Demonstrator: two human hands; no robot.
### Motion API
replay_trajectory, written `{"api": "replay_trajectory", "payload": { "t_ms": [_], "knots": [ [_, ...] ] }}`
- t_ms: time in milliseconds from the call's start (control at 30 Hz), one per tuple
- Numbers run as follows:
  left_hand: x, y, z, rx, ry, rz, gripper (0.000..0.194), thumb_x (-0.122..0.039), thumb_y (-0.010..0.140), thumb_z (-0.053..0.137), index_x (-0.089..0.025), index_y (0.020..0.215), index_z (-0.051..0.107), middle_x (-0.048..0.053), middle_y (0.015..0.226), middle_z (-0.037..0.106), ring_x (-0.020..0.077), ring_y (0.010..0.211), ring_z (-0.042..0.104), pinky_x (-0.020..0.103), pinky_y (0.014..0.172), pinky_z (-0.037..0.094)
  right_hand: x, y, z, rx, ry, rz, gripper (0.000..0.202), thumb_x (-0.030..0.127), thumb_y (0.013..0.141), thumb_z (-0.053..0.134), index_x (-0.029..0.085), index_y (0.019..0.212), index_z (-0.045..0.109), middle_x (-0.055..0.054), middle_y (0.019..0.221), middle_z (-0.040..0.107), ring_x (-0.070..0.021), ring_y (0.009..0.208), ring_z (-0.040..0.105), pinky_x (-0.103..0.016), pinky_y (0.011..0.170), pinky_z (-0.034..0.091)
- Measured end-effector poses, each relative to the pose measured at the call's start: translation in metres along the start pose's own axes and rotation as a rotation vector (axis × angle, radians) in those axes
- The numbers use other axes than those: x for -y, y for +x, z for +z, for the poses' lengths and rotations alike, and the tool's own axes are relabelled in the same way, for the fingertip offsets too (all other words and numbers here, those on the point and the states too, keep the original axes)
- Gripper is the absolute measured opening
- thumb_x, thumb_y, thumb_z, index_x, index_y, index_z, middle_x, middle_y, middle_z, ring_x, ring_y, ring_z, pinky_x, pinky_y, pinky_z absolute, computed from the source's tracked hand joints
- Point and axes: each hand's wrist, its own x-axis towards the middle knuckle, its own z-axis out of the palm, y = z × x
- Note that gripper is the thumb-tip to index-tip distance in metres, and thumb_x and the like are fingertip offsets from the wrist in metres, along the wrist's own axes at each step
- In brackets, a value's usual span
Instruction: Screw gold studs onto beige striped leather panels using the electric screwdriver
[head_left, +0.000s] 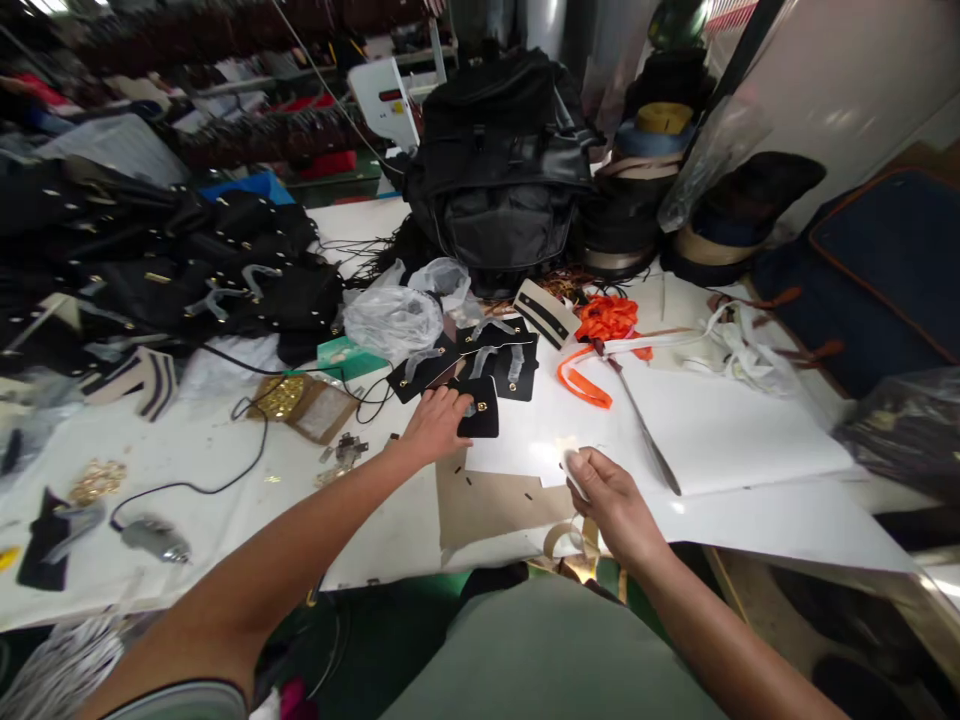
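My left hand (437,425) is closed on the left edge of a small black panel (486,412) with a gold metal fitting on it. Just behind lie several similar black panels (517,372), with strips of clear tape and gold fittings. My right hand (606,492), thumb against the fingers, pinches a small pale piece (568,455) above the table; glare blurs its outline. Beneath the hands is a brown sheet (487,510) with a few tiny dark bits on it. Scissors (645,430) lie to the right of my right hand, on white paper (735,430).
Left are an open box of gold fittings (277,397), a corded grey tool (156,540) and a pile of black bags (187,260). A black backpack (502,180) stands behind, near orange ribbon (607,318) and stacked webbing rolls (630,200). A navy bag (885,260) stands right.
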Motion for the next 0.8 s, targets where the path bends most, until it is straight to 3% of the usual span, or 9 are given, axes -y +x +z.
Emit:
{"api": "replay_trajectory", "payload": {
  "t_ms": [167,300,467,600,667,800],
  "knots": [
    [-0.057,-0.058,-0.052,-0.269,-0.373,-0.155,0.054,-0.033,0.081,0.067,-0.019,0.132,0.056,0.012,0.118,0.063,0.0309,0.112,0.057,0.042,0.099,0.044,0.005,-0.001,0.002,0.186,0.043,-0.071,0.043,0.059,0.093,0.062,0.021,0.077,0.051,0.006,0.062,0.040,-0.0097,0.056,0.033,-0.025,0.054,0.026],
    [-0.106,-0.094,-0.074,-0.317,-0.911,-0.253,0.038,-0.026,0.090,0.052,-0.019,0.126,0.063,0.008,0.116,0.068,0.0266,0.110,0.062,0.038,0.097,0.048,0.015,-0.005,0.001,0.346,0.052,-0.122,0.040,0.057,0.094,0.063,0.021,0.078,0.053,0.007,0.060,0.042,-0.0094,0.054,0.035,-0.025,0.055,0.027],
    [-0.162,-0.121,-0.076,-0.339,-1.446,-0.438,0.044,-0.030,0.085,0.061,-0.017,0.126,0.066,0.007,0.108,0.075,0.0264,0.097,0.068,0.035,0.086,0.053,0.020,-0.016,-0.003,0.471,0.028,-0.128,0.042,0.060,0.092,0.063,0.021,0.077,0.056,0.007,0.056,0.041,-0.0102,0.053,0.033,-0.026,0.055,0.024],
    [-0.194,-0.130,-0.068,-0.414,-1.746,-0.487,0.048,-0.038,0.080,0.067,-0.012,0.121,0.070,0.010,0.097,0.077,0.0295,0.088,0.072,0.038,0.077,0.056,0.014,-0.029,-0.010,0.544,0.087,-0.093,0.045,0.062,0.089,0.066,0.020,0.076,0.055,0.008,0.057,0.039,-0.0095,0.053,0.032,-0.025,0.054,0.023],
    [-0.208,-0.133,-0.067,-0.475,-1.770,-0.495,0.049,-0.041,0.080,0.070,-0.011,0.119,0.071,0.011,0.097,0.078,0.0309,0.090,0.073,0.040,0.081,0.057,0.011,-0.035,-0.016,0.570,0.113,-0.081,0.045,0.062,0.088,0.067,0.020,0.076,0.054,0.008,0.057,0.038,-0.0089,0.052,0.032,-0.024,0.053,0.022],
    [-0.230,-0.135,-0.071,-0.556,-1.564,-0.518,0.052,-0.039,0.077,0.081,-0.014,0.121,0.072,0.011,0.106,0.078,0.0301,0.102,0.071,0.038,0.091,0.055,0.012,-0.045,-0.030,0.573,0.061,-0.096,0.046,0.062,0.089,0.066,0.020,0.076,0.055,0.008,0.054,0.040,-0.0081,0.049,0.033,-0.024,0.049,0.020]
  ]
}}
